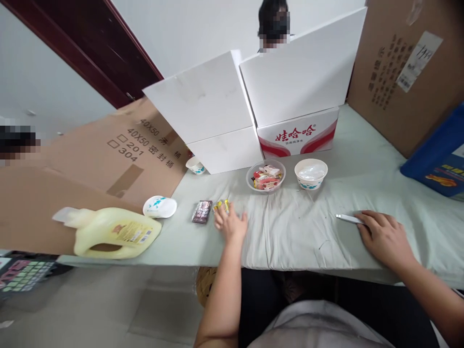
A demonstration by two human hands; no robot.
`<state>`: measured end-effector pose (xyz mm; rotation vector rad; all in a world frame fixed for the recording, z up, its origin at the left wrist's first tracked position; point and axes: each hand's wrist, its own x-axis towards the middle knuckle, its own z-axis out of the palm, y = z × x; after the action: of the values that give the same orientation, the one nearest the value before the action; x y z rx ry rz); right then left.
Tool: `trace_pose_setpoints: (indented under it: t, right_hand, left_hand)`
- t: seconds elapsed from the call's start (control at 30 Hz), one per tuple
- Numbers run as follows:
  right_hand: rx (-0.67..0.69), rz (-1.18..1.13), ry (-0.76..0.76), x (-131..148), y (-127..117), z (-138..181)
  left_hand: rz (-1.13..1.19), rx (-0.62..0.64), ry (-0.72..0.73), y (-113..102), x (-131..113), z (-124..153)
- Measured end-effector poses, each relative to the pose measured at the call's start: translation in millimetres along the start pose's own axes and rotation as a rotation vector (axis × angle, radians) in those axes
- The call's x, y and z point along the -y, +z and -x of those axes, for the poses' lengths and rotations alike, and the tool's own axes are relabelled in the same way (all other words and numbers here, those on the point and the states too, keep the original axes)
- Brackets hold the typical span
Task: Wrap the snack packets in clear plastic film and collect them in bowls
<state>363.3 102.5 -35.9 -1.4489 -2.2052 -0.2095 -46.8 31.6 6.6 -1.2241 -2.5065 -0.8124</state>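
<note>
While the left hand (232, 223) reaches up from the lower centre of the frame, its palm faces down, its fingers are loosely spread and its thumb stands apart on the right. That hand is unclenched, its fingertips over the near side of a yellow packet (222, 205) just left of the frame's centre; whether they press on it I cannot tell. Partly covered, the packet hides its long axis. Just beside it to the left, a dark packet (202, 212) lies flat, its long axis running up the frame with the top leaning slightly right.

At the right of the frame, the forearm slants in from the lower right corner, and the right hand (386, 237) rests palm down on the desk (290, 232), fingers curled around a slim pale tool (348, 219). The tool's free end points left and slightly upward, its long axis nearly level. Between the hands but farther up stand a clear bowl (250, 182) of wrapped pieces and a paper bowl (311, 184).
</note>
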Motion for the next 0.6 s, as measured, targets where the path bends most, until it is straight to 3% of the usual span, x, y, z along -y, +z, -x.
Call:
trace_pose_setpoints:
  t: [0.07, 0.13, 0.27, 0.33, 0.4, 0.5, 0.57, 0.6]
  right_hand:
    - [0.003, 0.002, 0.009, 2.8, -1.3, -1.1]
    - [0.01, 0.001, 0.014, 5.2, -2.7, -2.2]
    - [0.018, 0.0, 0.024, 7.8, -5.8, -3.1]
    - [0.022, 0.003, 0.021, 8.5, -7.2, -3.2]
    - [0.025, 0.008, 0.02, 9.1, -8.2, -3.3]
    - [0.029, 0.001, 0.03, 10.4, -9.5, -3.4]
    - [0.037, -0.008, 0.036, 11.4, -10.2, -3.4]
    - [0.041, -0.01, 0.038, 11.6, -10.5, -3.4]
  left_hand:
    - [-0.064, 0.128, -0.098, -7.2, 27.7, -11.4]
    - [-0.019, 0.18, -0.105, -13.6, 48.2, -16.8]
    - [0.141, 0.096, -0.218, -26.8, 57.0, -15.8]
    - [0.284, 0.047, -0.291, -30.8, 45.2, -10.8]
    - [0.604, 0.099, -0.336, -30.5, 24.8, -1.3]
    - [1.093, 0.462, -0.318, -19.9, -13.1, 19.7]
    - [1.14, 0.667, -0.237, -7.3, -35.3, 33.5]
    - [1.08, 0.686, -0.173, -0.3, -43.6, 39.2]
